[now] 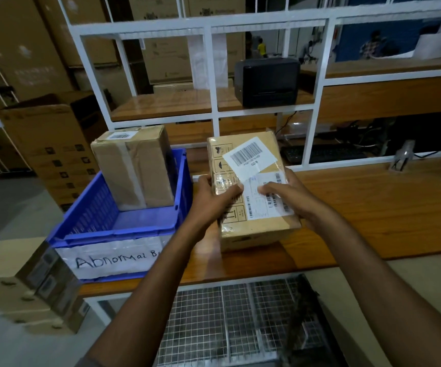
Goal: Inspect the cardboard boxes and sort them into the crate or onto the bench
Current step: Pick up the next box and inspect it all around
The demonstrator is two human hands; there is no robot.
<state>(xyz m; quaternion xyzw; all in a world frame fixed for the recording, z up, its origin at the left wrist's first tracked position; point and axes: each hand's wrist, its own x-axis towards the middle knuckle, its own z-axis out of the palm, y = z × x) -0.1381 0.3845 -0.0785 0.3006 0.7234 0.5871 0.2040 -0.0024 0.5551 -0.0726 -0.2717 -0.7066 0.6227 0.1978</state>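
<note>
The smooth wood-grain bench [373, 207] carries a blue plastic crate [92, 210] with perforated walls and a hand-lettered paper label. In it one taped box [134, 168] of creased cardboard already stands upright, so one sort appears done. The held box [261, 229], flatter tan cardboard under glossy film with white barcode labels, sits tilted over the bench just beside the crate, seemingly under inspection and still unsorted, with the grip of the left hand [214, 197] and right hand [285, 192] clamped on its sides.
</note>
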